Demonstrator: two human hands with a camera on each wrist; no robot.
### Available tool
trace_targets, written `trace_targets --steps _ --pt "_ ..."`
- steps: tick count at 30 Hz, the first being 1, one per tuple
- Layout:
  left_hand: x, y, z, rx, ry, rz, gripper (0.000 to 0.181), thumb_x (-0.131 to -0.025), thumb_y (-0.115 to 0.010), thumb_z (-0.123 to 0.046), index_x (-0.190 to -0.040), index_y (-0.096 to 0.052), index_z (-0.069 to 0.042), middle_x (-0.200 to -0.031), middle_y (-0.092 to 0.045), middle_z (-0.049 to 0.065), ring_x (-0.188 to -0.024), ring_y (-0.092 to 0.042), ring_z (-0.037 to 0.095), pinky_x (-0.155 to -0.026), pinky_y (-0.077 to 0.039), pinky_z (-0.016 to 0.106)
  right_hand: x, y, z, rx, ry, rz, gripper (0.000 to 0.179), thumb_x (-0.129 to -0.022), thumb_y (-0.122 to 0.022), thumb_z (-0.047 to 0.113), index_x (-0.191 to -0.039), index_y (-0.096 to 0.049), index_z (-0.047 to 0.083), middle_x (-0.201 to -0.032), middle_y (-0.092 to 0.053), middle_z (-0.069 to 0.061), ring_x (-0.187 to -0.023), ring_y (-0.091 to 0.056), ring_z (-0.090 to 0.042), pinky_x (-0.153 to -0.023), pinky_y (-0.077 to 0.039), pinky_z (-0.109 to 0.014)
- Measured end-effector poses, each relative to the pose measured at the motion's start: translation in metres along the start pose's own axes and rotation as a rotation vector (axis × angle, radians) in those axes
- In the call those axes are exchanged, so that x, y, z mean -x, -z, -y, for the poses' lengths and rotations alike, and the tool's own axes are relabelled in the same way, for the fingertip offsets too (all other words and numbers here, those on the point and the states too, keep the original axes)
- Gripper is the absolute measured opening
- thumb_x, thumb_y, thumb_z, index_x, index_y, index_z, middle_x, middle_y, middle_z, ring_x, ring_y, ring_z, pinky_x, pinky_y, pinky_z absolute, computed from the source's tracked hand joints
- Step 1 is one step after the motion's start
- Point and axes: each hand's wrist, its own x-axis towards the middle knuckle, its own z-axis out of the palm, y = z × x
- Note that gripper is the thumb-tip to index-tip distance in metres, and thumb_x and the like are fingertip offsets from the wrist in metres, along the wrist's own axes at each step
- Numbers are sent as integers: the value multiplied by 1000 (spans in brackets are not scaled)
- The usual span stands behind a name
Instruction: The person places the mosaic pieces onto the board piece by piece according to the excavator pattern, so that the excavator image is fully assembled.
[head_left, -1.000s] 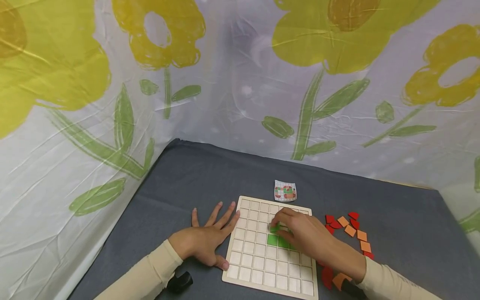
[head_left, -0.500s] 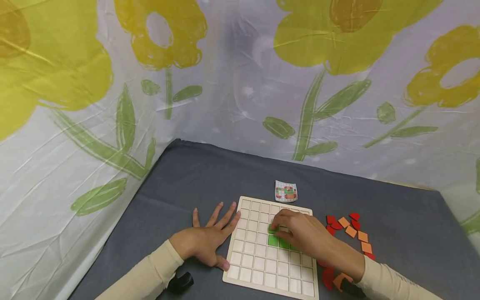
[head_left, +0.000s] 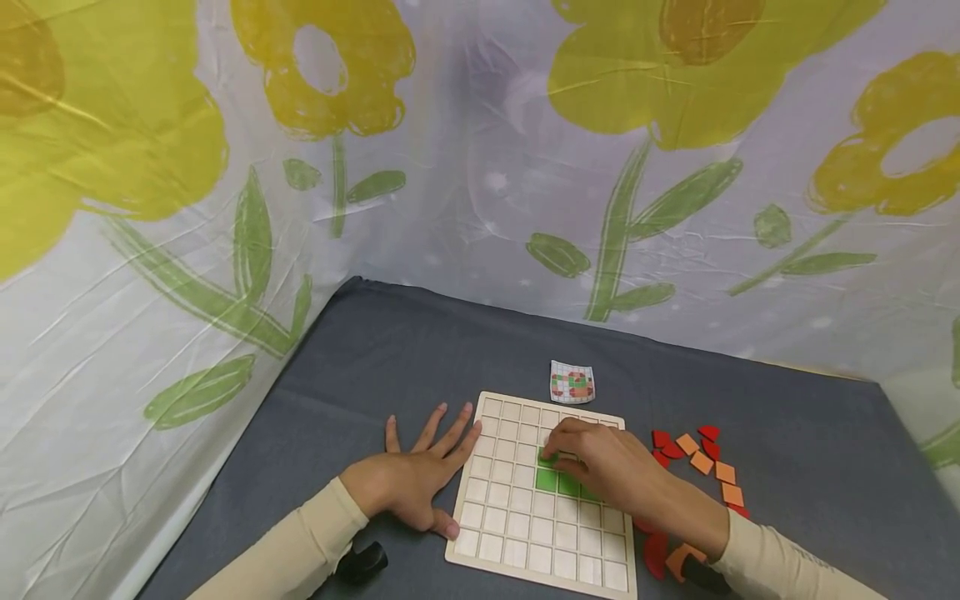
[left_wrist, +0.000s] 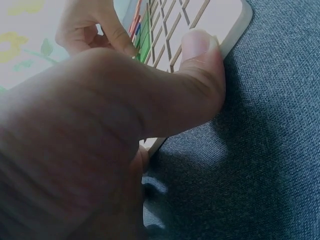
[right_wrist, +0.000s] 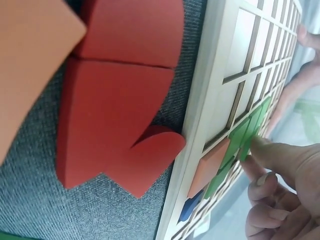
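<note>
A pale wooden grid board [head_left: 506, 529] lies on the dark cloth. My left hand [head_left: 412, 487] rests with fingers spread along its left edge; the thumb [left_wrist: 200, 55] presses on the rim in the left wrist view. Over the board's right half, my right hand [head_left: 603, 462] pinches a square green tile [head_left: 546, 457] at its cell, thumb and fingertips on it. Other green tiles [head_left: 546, 480] fill the row just below, partly hidden by that hand. In the right wrist view an orange tile [right_wrist: 209, 167] and a blue tile [right_wrist: 191, 206] sit on the board near its right rim.
A small pattern card [head_left: 572, 383] lies behind the board. Red pieces [head_left: 655, 554] with curved edges and orange tiles [head_left: 724, 472] are scattered on the cloth to the right, some under the right forearm. Flower-printed fabric [head_left: 465, 167] hangs behind the table.
The green tile at my right fingertips has shifted slightly left and lies flatter in its cell. My left hand stays in place on the board's edge.
</note>
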Motion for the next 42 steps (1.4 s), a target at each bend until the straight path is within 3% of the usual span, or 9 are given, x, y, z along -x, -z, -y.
trace_targets --steps 11,15,19,23,27,32,37,42 --pt "-1 -1 -2 -10 4 5 131 -82 -83 -63 -172 5 -28 -176 23 -2 -161 23 33 -106 11 89 -1 0 0 21 -5 -1 20 -91 -85 14 -106 -81 25 -106 -70 14 -84 -69 0 -67 -56 -22" --pt "-2 -1 -3 -12 4 -6 131 -81 -83 -62 -172 5 -27 -176 22 -2 -161 23 33 -107 12 88 2 8 -3 -2 -43 -6 18 -93 -84 16 -108 -80 24 -110 -70 12 -80 -67 0 -60 -52 -20" --pt "-1 0 -4 -15 7 -5 131 -81 -84 -62 -172 4 -27 -176 22 -1 -161 23 33 -107 12 88 10 21 -11 -2 -126 -20 16 -96 -81 17 -111 -80 21 -119 -73 5 -62 -57 3 -48 -42 -19" --pt "-1 0 -5 -21 9 -3 131 -81 -84 -61 -172 4 -26 -177 21 -1 -161 22 33 -107 11 89 24 34 -28 33 -208 -46 16 -99 -78 20 -115 -79 18 -117 -74 2 -51 -41 5 -45 -35 -22" --pt "0 0 -5 -19 11 -1 131 -81 -84 -62 -172 4 -26 -177 21 -1 -161 22 33 -107 11 88 40 44 -47 93 -299 -64 17 -99 -78 25 -113 -79 16 -103 -73 4 -60 -52 2 -48 -40 -24" --pt "2 1 -4 -19 16 2 131 -81 -83 -63 -172 4 -27 -177 21 -1 -161 22 33 -107 11 89 59 52 -67 151 -438 -16 21 -99 -78 32 -109 -76 15 -98 -71 1 -70 -63 -6 -50 -46 -28" --pt "2 2 -3 -22 14 4 130 -82 -82 -63 -172 4 -26 -176 22 -1 -161 22 34 -107 11 89 72 55 -80 188 -528 32 33 -99 -75 42 -108 -72 11 -94 -67 -1 -64 -58 -9 -48 -45 -31" --pt "1 1 -3 -12 17 12 130 -83 -82 -63 -172 5 -27 -176 23 -2 -161 23 33 -107 12 88 78 52 -84 210 -547 79 42 -97 -73 55 -94 -70 14 -89 -58 0 -58 -49 -12 -46 -41 -32"
